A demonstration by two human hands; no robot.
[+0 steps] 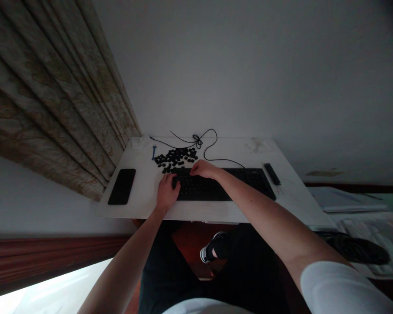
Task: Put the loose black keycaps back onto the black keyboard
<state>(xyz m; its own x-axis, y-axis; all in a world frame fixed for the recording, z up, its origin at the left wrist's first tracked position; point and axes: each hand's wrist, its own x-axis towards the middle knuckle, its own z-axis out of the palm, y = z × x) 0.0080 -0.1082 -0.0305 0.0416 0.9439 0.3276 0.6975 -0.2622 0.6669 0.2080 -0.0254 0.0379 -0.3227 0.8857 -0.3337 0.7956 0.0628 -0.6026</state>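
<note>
A black keyboard (203, 190) lies on the white table. My left hand (167, 189) rests at its left end, thumb and fingers apart over the edge. At the keyboard's upper left my right hand (203, 168) has its fingers drawn together in a pinch; anything between the fingertips is too small to make out. Just beyond both hands lies a loose pile of small black keycaps (175, 157). A small blue tool (153, 152) sits to the left of the pile.
A black phone (122, 186) lies at the table's left side. A thin black cable (212, 149) loops behind the keyboard. To the keyboard's right is a dark narrow object (272, 174). The wall borders the table's (298, 200) back; a curtain (68, 87) hangs at left.
</note>
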